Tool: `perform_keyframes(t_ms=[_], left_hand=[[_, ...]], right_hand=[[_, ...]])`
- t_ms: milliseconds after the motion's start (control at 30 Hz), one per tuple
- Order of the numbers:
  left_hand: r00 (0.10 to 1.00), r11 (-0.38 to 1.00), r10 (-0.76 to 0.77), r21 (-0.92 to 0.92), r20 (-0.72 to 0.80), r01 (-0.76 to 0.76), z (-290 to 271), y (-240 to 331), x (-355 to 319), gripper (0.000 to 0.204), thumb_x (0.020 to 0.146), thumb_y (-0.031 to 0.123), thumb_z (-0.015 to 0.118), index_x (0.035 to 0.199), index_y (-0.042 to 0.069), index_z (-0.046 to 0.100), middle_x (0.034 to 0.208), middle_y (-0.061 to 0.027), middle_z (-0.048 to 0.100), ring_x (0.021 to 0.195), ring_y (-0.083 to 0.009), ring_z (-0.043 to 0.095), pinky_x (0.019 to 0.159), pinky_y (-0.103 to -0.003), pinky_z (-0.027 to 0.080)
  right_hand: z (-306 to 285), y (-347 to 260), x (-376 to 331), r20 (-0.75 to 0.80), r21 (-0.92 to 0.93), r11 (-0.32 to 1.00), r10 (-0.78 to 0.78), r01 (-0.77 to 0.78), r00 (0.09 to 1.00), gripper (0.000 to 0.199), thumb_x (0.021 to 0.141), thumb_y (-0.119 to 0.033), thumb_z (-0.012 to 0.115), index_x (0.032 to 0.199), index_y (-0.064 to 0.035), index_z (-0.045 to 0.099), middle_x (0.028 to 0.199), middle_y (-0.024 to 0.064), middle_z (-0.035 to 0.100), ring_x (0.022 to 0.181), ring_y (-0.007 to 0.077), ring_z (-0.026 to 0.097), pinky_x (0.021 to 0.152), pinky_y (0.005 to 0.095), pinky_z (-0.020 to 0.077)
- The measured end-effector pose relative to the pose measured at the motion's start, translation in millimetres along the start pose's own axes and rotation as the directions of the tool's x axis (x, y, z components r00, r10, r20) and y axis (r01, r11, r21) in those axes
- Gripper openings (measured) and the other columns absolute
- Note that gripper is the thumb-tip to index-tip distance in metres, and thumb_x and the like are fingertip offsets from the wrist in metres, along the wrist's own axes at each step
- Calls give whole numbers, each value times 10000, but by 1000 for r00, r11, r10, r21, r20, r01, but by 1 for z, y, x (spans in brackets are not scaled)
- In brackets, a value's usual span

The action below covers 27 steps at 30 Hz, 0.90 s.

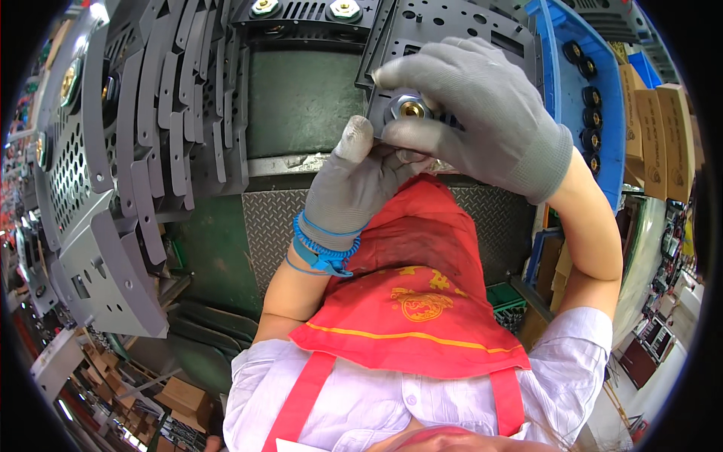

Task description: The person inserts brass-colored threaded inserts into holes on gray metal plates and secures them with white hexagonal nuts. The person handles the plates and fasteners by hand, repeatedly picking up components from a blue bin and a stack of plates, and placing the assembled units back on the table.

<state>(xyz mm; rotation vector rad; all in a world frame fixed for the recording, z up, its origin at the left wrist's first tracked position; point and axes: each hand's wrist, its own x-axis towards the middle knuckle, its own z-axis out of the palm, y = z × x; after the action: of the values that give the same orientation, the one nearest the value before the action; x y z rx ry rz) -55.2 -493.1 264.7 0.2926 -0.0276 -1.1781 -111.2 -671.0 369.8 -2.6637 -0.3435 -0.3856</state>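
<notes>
A dark metal panel (444,22) with round holes and slots lies in front of me. At its near end sits a silver hex nut around a brass threaded fitting (411,110). My right hand (489,113), in a grey glove, curls round this nut, index finger beyond it and thumb on the near side. My left hand (343,184), also gloved in grey, is at the panel's near edge. Its thumb points up, and its other fingers bend in under the edge, where what they grip is hidden. A blue coiled wrist strap (324,252) circles my left wrist.
Grey perforated metal panels (151,113) stand in a row at left. Another panel with two nut-topped fittings (301,11) lies at the back. To the right, a blue bin (553,68) holds several black rings (592,118), with cardboard boxes (663,143) beyond.
</notes>
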Motion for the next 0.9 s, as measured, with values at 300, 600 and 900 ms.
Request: perform_keyframes(t_ms=[300, 600, 900], left_hand=[[1000, 999, 15, -44, 19, -14, -1, 0, 0, 542, 1009, 398, 529, 1321, -42, 488, 1257, -199, 598, 1101, -326, 624, 1000, -490, 506], [990, 960, 47, 281, -130, -9, 16, 18, -3, 592, 1032, 463, 433, 1375, -19, 443, 1281, -215, 571, 1082, -312, 633, 967, -485, 516], [931, 534, 276, 844, -239, 58, 44, 22, -10, 516, 1028, 446, 460, 1132, -46, 573, 914, -156, 685, 765, -226, 691, 731, -347, 566]], right_hand=[[-12, -1, 2, -135, 89, 985, -135, 148, 982, 230, 947, -178, 559, 843, 6, 648, 812, 138, 629, 763, 321, 579, 781, 397, 461], [-84, 55, -33, -80, 115, 897, 437, -427, 896, 256, 985, -227, 545, 964, 5, 651, 831, 82, 649, 802, 174, 610, 779, 331, 487], [-80, 215, -118, -102, -698, 377, 790, -609, 605, 496, 865, -35, 592, 1332, -198, 557, 1318, 168, 550, 1186, 360, 578, 1005, 436, 491]])
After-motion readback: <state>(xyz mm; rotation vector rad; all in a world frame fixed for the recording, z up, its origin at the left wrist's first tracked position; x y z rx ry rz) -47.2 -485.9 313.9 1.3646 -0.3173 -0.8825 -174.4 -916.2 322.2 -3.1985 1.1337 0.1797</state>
